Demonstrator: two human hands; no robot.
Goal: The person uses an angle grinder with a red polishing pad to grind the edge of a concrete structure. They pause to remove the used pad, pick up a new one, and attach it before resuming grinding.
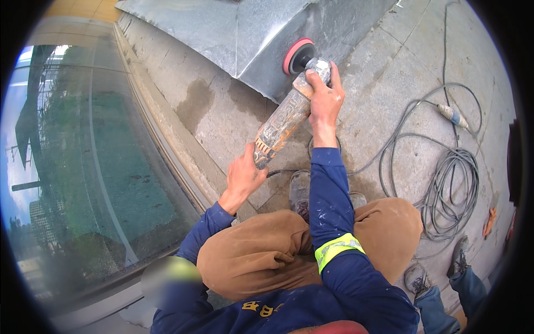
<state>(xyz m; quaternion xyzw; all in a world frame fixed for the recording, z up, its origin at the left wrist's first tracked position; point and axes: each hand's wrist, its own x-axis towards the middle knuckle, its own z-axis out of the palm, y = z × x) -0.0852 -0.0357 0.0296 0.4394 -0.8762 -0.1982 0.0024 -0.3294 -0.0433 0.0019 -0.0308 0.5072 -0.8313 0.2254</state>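
Tool: an angle grinder [281, 123], worn and paint-spattered, with a red-rimmed polishing disc [295, 55] at its head; it lies slanted, disc end up against the grey sheet-metal panel [233, 33].
Right hand [324, 100]: fingers wrapped shut over the grinder's head just behind the disc, probably to press and steer the disc on the metal.
Left hand [245, 175]: fingers closed around the tail of the grinder body, nearest the knees, likely steadying the weight and the switch end.
Disc contact: touching the panel near its lower folded edge, close above the concrete slab floor [222, 117].
Cable: a grey power cord [445, 183] loops in coils on the floor to the right of the grinder, well apart from the disc.
Edge: left of the grinder the slab ends at a kerb, then a glass roof pane [94, 167]; little room on that side.
Open room: bare slab right of the grinder.
Bystander: another person's shoes [459, 257] beyond the cord coils.
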